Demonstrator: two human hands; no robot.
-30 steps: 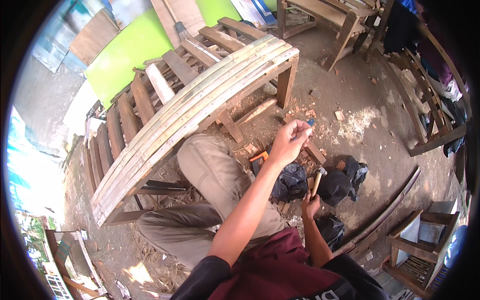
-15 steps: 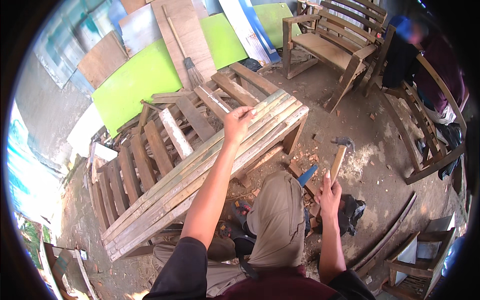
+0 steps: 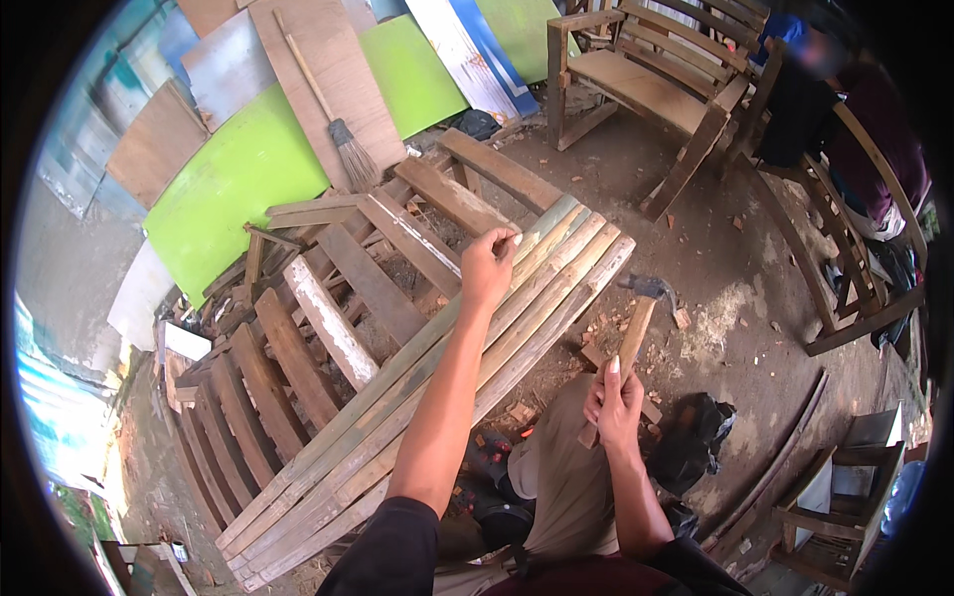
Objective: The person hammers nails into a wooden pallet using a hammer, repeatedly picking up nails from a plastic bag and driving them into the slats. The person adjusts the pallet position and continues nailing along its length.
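My left hand (image 3: 488, 264) reaches forward, fingers pinched on a small nail against the far end of a curved panel of pale wooden slats (image 3: 397, 417). The nail itself is barely visible between the fingertips. My right hand (image 3: 616, 402) grips the lower end of a hammer's wooden handle (image 3: 634, 338). The hammer's dark metal head (image 3: 651, 287) points up and away, held to the right of the slats and clear of them. My knee in grey trousers (image 3: 566, 467) lies beneath the right hand.
Darker slatted frames (image 3: 328, 318) lie under and left of the panel. Green boards (image 3: 229, 179) and a broom (image 3: 343, 139) lean at the back. A wooden chair (image 3: 636, 89) and another person (image 3: 855, 129) are upper right. A black bag (image 3: 696, 442) lies on the dirt floor.
My left hand went from low by my knee up onto the slat panel and now rests pinched at its far end. My right hand raised the hammer upright beside it.
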